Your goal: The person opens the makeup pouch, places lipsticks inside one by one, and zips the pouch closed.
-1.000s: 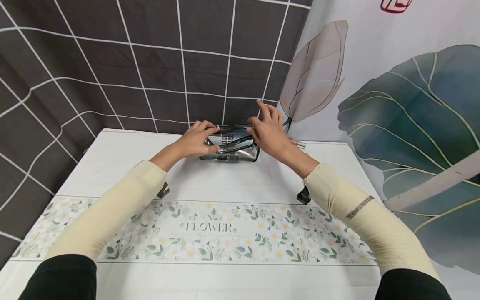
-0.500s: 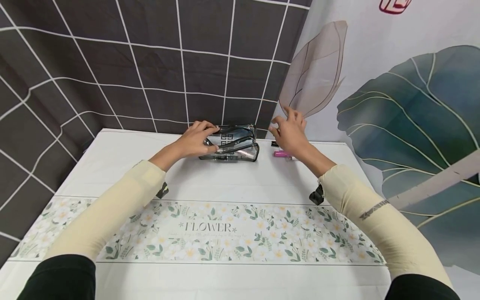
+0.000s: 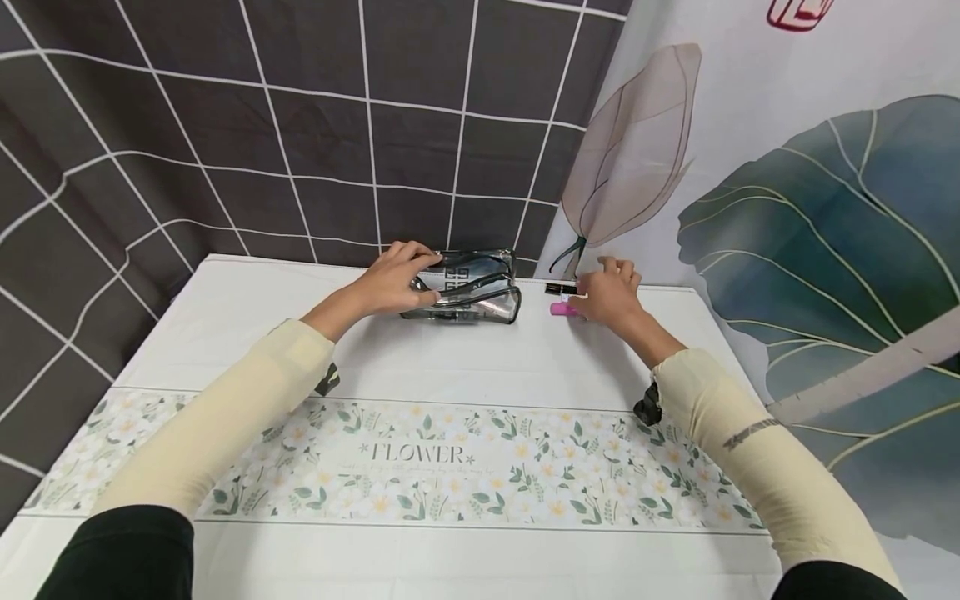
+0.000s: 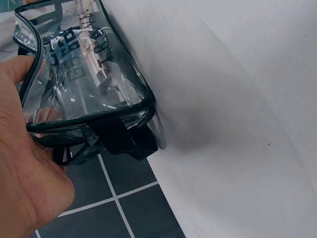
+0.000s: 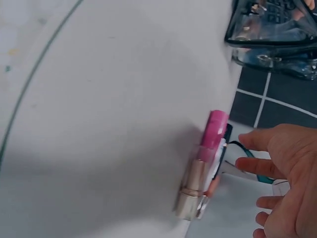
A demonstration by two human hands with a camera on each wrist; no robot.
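My left hand [image 3: 393, 279] grips the left end of a clear zip pouch [image 3: 480, 307] with black trim, at the back of the table. In the left wrist view a slim metallic tube [image 4: 94, 57] shows through the pouch's clear wall. To the right of the pouch, my right hand [image 3: 611, 296] hovers with loosely bent fingers around the cosmetic tubes. One is a lipstick-like tube with a pink end [image 5: 216, 130] and a gold base [image 5: 190, 198]. A black-ended tube [image 3: 561, 288] lies behind it. The right wrist view shows the fingertips apart from both; the hand partly hides them in the head view.
A white tablecloth [image 3: 420, 358] with a floral "FLOWER" band covers the table. Behind its back edge hangs a dark grid-patterned cloth [image 3: 300, 150]. On the right is a pale curtain with a large leaf print [image 3: 840, 250].
My right hand has left the right end of the pouch, moved right and then lowered beside the tubes, which have come into view. My left hand stays on the pouch.
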